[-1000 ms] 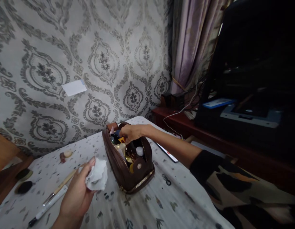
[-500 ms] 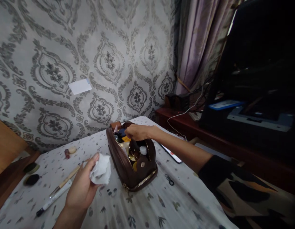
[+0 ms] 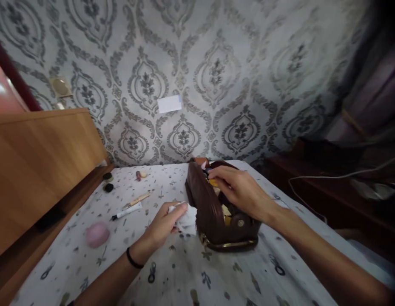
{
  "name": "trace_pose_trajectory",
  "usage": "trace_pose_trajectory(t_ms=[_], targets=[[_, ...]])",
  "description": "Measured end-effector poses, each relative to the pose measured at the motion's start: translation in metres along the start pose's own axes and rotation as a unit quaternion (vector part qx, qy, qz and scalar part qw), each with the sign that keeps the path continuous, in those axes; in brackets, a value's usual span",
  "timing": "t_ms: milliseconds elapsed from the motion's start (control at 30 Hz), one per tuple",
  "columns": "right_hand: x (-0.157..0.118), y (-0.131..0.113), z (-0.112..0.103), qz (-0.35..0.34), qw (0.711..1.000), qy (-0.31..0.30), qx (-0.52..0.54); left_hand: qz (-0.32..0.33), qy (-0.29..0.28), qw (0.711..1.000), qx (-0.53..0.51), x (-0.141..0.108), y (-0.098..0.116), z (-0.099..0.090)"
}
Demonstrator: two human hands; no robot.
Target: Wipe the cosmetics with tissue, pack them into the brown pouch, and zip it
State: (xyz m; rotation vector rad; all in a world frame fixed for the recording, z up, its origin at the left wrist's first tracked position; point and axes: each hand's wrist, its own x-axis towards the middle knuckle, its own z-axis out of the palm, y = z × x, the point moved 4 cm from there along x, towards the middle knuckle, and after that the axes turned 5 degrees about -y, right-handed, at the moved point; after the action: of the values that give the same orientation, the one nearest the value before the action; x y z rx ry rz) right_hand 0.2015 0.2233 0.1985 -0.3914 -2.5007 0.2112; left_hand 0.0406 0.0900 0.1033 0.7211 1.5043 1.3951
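Observation:
A brown leather toiletry bag (image 3: pixel 205 208) stands unzipped on the patterned sheet, with yellow and dark items showing in its mouth. My right hand (image 3: pixel 237 187) reaches over the opening, its fingers bent together at the far part of the contents, by a dark blue item (image 3: pixel 208 171). What those fingertips grip is too small to make out. Just left of the bag, my left hand (image 3: pixel 165 223) is closed on a crumpled white tissue (image 3: pixel 187 217). The tissue is right beside the bag's side; whether they touch I cannot tell.
Left of my hands lie a white tube (image 3: pixel 129 211), a makeup brush (image 3: pixel 138 199) and a pink rounded object (image 3: pixel 97 234). Farther back are small round containers (image 3: pixel 108 182) and a small reddish item (image 3: pixel 138 175). A wooden board (image 3: pixel 47 170) borders the left; a cable (image 3: pixel 307 178) hangs at right.
The view has swung left, bringing the pink object into sight. My left hand with the tissue is now closer to the bag. My right hand stays at the bag's opening.

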Motion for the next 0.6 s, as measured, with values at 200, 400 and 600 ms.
trace_pose_trajectory(t_ms=[200,400,600], targets=[[-0.013,-0.077,0.051,-0.123,0.982,-0.008,0.144,0.08,0.074,0.986,0.123,0.003,0.005,-0.059],[-0.027,-0.11,0.146,-0.096,0.963,-0.109,0.225,0.179,0.122,0.868,0.446,0.05,0.039,-0.112],[-0.05,-0.1,0.207,-0.049,0.955,-0.056,0.286,0.074,0.198,0.808,0.55,0.137,0.07,-0.178]])
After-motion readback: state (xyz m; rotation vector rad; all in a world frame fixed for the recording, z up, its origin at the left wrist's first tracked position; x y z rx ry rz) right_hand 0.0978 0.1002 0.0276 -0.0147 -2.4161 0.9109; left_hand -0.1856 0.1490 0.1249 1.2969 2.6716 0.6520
